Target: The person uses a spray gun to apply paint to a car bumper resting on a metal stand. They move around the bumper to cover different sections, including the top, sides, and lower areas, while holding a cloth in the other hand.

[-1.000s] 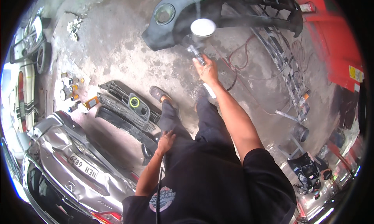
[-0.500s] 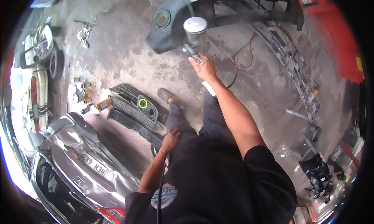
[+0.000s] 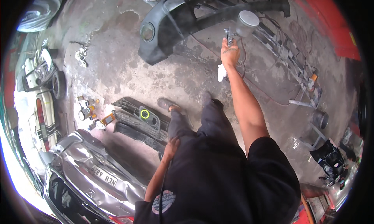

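Note:
My right hand (image 3: pixel 230 54) is stretched out and wrapped round a metallic spray gun (image 3: pixel 229 37) with a pale, round-lidded cup (image 3: pixel 247 22) on it. The gun is held close to the near edge of a dark grey car bumper (image 3: pixel 157 46), toward its right part; I see no contact. Beside my right wrist hangs a crumpled white cloth or paper (image 3: pixel 221 73); how it is held is hidden. My left hand (image 3: pixel 171 148) rests on my left thigh with nothing visible in it, its fingers laid along the trouser leg.
Black grille parts (image 3: pixel 130 112) lie left of my feet, near several small cans (image 3: pixel 83 111). A dented silver tailgate (image 3: pixel 93 165) lies at lower left. Hoses (image 3: pixel 269 92) and a metal frame (image 3: pixel 290 60) occupy the floor at right. A red panel (image 3: pixel 327 21) stands far right.
My right hand has moved the spray gun rightward along the bumper, and the white cloth or paper has moved with it. The view has shifted slightly. My left hand stays on my thigh.

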`<state>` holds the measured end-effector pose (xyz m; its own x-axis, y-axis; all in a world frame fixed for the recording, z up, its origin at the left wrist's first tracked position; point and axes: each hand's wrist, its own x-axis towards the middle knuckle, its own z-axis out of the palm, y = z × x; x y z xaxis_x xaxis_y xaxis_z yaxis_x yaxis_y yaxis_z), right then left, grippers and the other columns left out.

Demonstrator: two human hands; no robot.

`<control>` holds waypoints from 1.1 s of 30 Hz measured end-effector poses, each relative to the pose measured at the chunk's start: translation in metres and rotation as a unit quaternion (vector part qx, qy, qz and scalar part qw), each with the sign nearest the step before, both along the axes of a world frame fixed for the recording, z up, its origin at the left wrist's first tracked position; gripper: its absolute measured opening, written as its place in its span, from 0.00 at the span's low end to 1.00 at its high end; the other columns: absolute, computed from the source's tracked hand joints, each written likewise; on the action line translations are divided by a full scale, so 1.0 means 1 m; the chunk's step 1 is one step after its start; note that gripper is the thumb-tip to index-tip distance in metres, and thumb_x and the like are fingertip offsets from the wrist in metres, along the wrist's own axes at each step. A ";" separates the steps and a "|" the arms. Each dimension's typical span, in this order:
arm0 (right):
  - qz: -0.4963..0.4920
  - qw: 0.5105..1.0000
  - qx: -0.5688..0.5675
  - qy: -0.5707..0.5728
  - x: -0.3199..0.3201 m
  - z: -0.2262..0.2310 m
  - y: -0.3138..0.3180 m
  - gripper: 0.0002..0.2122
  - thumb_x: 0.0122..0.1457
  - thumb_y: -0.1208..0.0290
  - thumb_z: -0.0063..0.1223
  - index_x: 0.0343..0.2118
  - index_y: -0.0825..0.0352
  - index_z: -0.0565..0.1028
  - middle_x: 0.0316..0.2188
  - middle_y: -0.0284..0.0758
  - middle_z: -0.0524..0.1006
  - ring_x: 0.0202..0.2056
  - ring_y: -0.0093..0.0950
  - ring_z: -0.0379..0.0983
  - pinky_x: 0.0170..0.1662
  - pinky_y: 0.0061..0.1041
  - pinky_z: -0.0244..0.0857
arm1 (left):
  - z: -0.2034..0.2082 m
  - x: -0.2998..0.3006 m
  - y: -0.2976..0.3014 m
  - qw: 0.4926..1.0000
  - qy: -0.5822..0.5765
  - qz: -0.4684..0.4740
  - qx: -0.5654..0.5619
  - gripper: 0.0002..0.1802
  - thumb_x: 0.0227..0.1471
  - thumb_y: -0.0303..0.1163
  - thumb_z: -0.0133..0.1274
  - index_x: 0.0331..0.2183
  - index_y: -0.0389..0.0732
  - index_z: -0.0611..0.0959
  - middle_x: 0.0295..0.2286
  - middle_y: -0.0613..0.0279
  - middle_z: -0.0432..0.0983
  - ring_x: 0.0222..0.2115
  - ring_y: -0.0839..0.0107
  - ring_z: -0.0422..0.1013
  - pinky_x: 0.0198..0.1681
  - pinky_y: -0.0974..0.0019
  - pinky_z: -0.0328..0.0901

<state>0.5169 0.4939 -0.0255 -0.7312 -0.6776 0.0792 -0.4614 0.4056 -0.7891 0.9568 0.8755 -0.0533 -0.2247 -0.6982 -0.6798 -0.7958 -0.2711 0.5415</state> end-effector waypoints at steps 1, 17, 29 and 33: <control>0.016 1.000 0.014 -0.013 0.003 -0.001 0.003 0.15 0.62 0.58 0.60 0.37 0.68 0.79 0.24 0.50 0.81 0.31 0.53 0.80 0.36 0.50 0.69 | -0.009 0.006 0.004 1.000 0.007 -0.016 -0.016 0.25 0.67 0.44 0.48 0.57 0.39 0.78 0.52 0.38 0.73 0.51 0.40 0.72 0.55 0.49 0.67; 0.151 0.983 0.091 -0.049 -0.019 -0.071 0.031 0.21 0.62 0.51 0.60 0.45 0.67 0.81 0.36 0.54 0.83 0.41 0.54 0.80 0.45 0.46 0.73 | 0.019 0.005 -0.010 0.996 0.028 -0.056 0.060 0.20 0.59 0.31 0.54 0.53 0.43 0.80 0.58 0.48 0.70 0.57 0.40 0.66 0.60 0.50 0.66; 0.081 0.989 0.097 -0.073 -0.003 -0.049 0.031 0.19 0.62 0.53 0.59 0.41 0.69 0.80 0.31 0.53 0.82 0.37 0.56 0.80 0.43 0.49 0.72 | -0.010 0.030 0.009 0.942 0.040 -0.282 -0.177 0.20 0.62 0.33 0.53 0.54 0.41 0.80 0.58 0.44 0.70 0.57 0.44 0.67 0.58 0.52 0.67; 0.242 0.957 0.070 -0.146 0.042 -0.059 0.051 0.23 0.62 0.53 0.59 0.48 0.70 0.80 0.37 0.55 0.82 0.43 0.56 0.79 0.49 0.47 0.71 | 0.005 0.018 0.005 0.990 0.003 -0.133 -0.044 0.23 0.65 0.39 0.53 0.56 0.39 0.79 0.56 0.38 0.69 0.54 0.40 0.69 0.57 0.51 0.67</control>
